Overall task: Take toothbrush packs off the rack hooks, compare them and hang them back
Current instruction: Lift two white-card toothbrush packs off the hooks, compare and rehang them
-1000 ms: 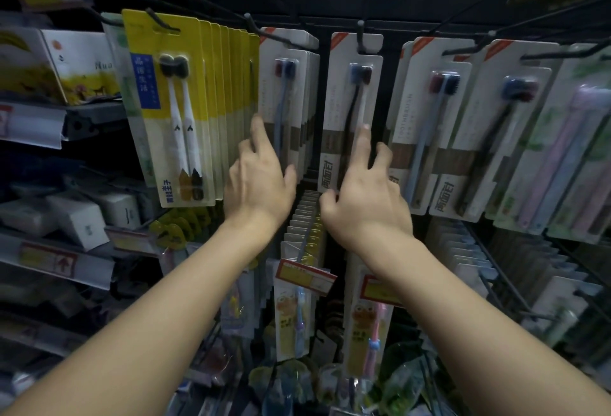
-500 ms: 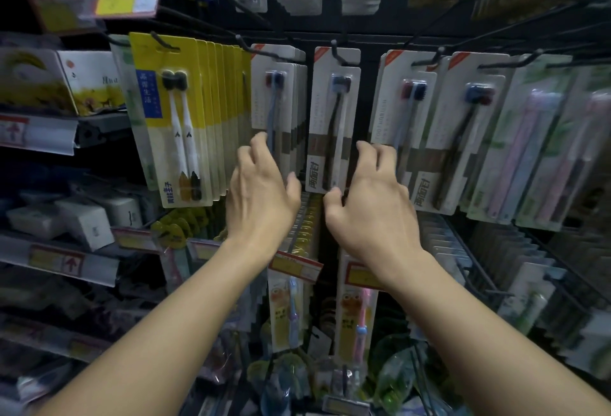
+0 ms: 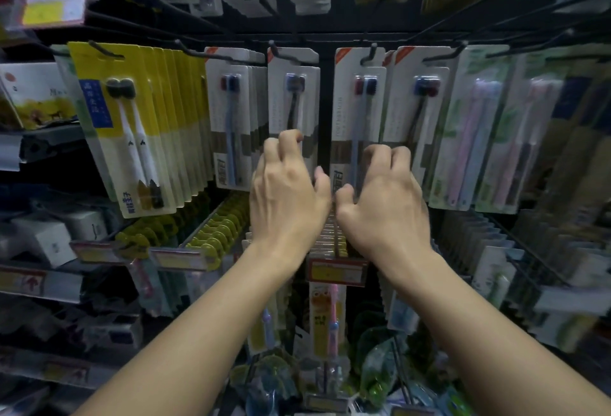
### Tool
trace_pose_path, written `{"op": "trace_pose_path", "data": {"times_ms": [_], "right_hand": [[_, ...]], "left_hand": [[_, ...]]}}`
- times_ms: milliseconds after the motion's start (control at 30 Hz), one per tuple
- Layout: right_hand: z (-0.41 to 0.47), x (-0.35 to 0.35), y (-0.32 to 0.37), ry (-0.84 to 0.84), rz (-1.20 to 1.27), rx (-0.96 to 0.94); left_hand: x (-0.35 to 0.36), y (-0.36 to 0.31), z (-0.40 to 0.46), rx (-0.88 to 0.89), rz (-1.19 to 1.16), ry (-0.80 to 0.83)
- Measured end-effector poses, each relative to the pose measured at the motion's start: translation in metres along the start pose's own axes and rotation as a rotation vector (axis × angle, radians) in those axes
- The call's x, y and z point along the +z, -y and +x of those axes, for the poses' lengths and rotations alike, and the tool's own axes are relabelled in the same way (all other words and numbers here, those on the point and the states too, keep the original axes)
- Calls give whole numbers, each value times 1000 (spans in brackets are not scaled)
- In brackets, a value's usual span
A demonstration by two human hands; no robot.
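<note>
Your left hand (image 3: 287,191) and right hand (image 3: 383,194) each gripped a white pack (image 3: 292,98), (image 3: 358,101) still hooked; next, lift them clear.

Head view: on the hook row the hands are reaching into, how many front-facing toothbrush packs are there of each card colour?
Yellow-card pack: 1
White-card packs: 4
Green-card packs: 2
Total: 7
Only the front pack on each hook is counted. The far right is too blurred to count.
</note>
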State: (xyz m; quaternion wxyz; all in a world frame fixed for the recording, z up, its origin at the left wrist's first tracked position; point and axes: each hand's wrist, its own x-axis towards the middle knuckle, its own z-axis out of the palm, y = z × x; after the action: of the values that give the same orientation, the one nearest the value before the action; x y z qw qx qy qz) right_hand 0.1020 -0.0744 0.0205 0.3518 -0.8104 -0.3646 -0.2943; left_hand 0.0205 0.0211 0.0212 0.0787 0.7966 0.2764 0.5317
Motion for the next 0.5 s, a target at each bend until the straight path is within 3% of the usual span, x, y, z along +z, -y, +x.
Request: {"op": "trace_pose_path", "data": {"times_ms": [500], "right_hand": [[40, 16, -44, -352, 114, -116]], "left_hand": [[56, -36, 29, -25, -113, -156]]}}
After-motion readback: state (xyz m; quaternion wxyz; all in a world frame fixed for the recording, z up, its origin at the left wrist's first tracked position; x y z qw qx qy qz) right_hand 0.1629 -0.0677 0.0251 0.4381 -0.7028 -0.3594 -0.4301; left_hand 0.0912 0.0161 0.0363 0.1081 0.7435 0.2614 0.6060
